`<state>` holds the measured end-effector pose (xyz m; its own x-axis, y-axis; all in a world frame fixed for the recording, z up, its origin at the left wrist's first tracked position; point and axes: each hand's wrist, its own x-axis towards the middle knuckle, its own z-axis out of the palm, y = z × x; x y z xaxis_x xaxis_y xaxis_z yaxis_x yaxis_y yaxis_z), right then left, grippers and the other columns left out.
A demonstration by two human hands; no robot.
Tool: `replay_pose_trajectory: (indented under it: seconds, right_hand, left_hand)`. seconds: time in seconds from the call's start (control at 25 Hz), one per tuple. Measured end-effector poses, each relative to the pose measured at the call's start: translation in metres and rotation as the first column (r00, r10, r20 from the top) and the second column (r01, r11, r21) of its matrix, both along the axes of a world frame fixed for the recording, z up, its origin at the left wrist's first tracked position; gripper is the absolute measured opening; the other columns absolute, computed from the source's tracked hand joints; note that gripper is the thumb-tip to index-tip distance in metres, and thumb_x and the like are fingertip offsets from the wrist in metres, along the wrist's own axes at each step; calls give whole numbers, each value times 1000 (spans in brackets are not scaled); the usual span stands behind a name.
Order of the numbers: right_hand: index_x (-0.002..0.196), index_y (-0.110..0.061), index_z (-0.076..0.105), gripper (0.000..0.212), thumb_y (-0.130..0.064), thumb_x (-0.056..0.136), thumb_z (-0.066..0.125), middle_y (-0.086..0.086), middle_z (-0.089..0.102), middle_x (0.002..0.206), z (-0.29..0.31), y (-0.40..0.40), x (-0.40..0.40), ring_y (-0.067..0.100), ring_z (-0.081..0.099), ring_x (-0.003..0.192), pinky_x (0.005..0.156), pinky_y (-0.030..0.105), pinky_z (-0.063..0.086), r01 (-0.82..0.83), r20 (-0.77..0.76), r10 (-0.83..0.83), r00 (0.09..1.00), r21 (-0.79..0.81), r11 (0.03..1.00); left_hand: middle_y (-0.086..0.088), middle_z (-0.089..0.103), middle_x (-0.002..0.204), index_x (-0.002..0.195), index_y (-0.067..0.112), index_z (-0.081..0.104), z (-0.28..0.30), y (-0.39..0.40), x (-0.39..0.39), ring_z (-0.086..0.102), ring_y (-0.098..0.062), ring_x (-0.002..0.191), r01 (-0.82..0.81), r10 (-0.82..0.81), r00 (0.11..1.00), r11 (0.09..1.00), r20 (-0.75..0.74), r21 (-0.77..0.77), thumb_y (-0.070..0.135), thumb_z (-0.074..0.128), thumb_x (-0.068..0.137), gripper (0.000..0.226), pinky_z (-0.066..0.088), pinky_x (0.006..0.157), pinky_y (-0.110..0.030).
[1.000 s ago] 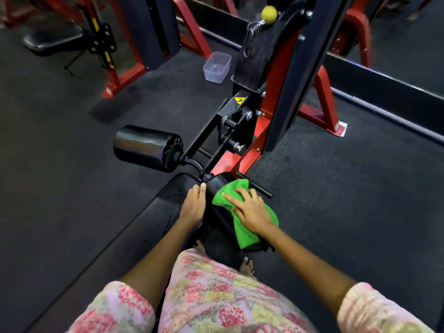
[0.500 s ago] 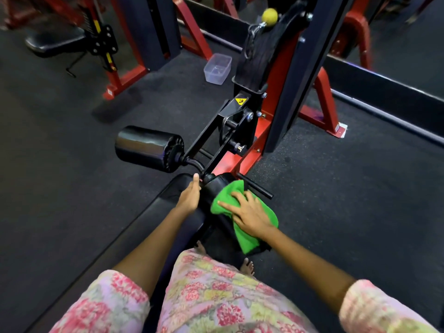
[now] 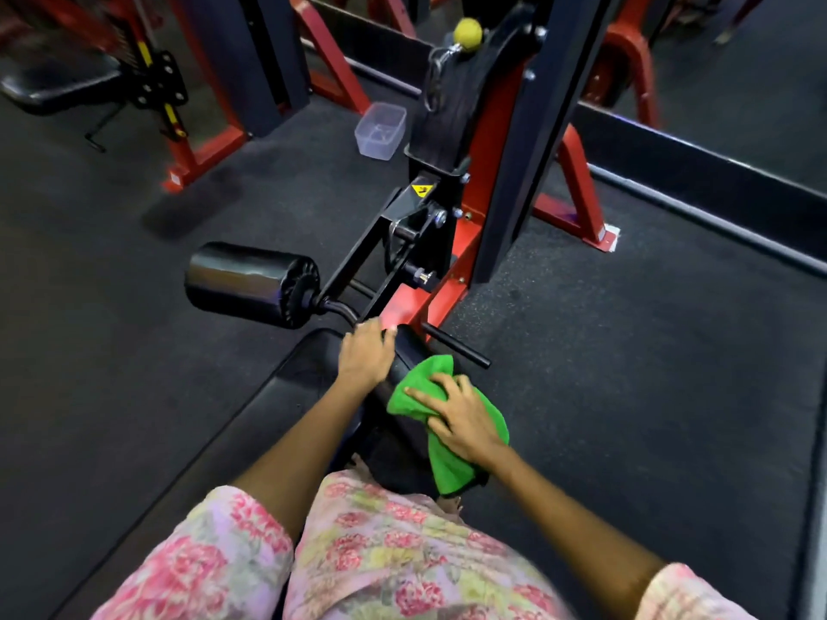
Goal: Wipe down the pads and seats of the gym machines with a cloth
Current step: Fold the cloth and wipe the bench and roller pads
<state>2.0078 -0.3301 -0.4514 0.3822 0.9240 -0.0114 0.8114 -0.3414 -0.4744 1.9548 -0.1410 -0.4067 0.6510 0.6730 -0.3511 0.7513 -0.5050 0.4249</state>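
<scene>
A green cloth (image 3: 443, 458) lies draped over the near black roller pad (image 3: 405, 364) of a red and black machine. My right hand (image 3: 461, 418) presses the cloth flat against that pad with spread fingers. My left hand (image 3: 364, 355) rests on the pad's far left end, fingers curled over it. A second black roller pad (image 3: 248, 284) sticks out to the left on the same arm. The long black bench pad (image 3: 264, 418) runs under my left arm.
The machine's red frame (image 3: 483, 140) and black upright stand just ahead. A clear plastic tub (image 3: 380, 129) sits on the dark floor behind it. Another red machine with a black seat (image 3: 58, 87) stands at the far left. A thin black bar (image 3: 456, 346) juts out beside the cloth.
My left hand has slid forward along the pad to its far end. My right hand has drawn the cloth slightly back and down the pad.
</scene>
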Motion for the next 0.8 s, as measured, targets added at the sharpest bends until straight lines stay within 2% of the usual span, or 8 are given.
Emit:
replay_pose_trajectory:
  seconds: [0.08,0.2,0.28,0.36,0.44,0.6,0.72,0.8]
  right_hand:
    - [135,-27,50,51,-26,85,43,16,49,127,-11,-3,15,35,46,109,99,38,37,205,-177,-219,960,-91,974]
    - [135,-18,50,46,-19,89,51,19,51,119,-21,5,33,37,49,113,102,35,34,467,-351,-515,782,-217,857]
    - [137,-24,47,48,-17,90,52,14,49,124,-14,7,23,35,46,115,101,37,35,399,-276,-437,856,-184,898]
    - [139,-35,42,52,-22,89,50,8,44,128,1,2,5,30,41,113,96,38,38,223,-182,-242,953,-120,967]
    - [138,-39,41,52,-26,89,48,7,43,130,3,7,3,29,39,113,93,38,40,158,-109,-166,980,-82,984]
    - [140,-34,40,48,-29,93,46,12,42,133,12,64,17,32,36,120,96,40,38,456,-170,-507,845,-267,849]
    - [141,-38,37,52,-30,90,47,12,40,134,21,79,-2,32,37,117,92,42,41,177,-8,-181,983,-163,971]
    - [139,-38,40,51,-31,89,47,11,42,133,11,73,3,32,39,115,88,41,42,4,48,1,999,-96,995]
  left_hand:
    - [-22,50,130,123,-3,52,-10,-8,5,47,-38,120,121,-118,991,992,62,-37,17,37,100,35,33,103,-41]
    - [-20,47,129,126,-2,49,-15,-6,3,45,-37,119,109,-109,994,994,27,9,13,39,97,34,31,103,-40]
    - [-21,44,130,133,2,45,-14,-4,-5,45,-39,117,108,-107,994,992,-8,60,15,40,97,38,31,100,-41]
    - [-20,41,131,140,6,40,-15,2,-20,46,-40,115,100,-98,995,993,-26,55,17,39,98,43,33,97,-41]
    - [-19,40,130,143,8,37,-17,6,-35,47,-39,113,76,-76,997,997,-30,7,17,38,99,44,35,93,-41]
    - [-19,38,131,142,9,38,-18,8,-35,50,-40,110,46,-47,998,999,-32,-29,14,35,100,43,36,90,-41]
    - [-21,42,128,138,7,43,-23,13,-41,50,-39,112,-12,13,1000,996,2,-88,9,35,98,41,36,92,-38]
    - [-24,46,123,134,5,48,-25,18,-47,50,-37,114,-48,56,997,988,49,-147,6,35,98,39,34,95,-35]
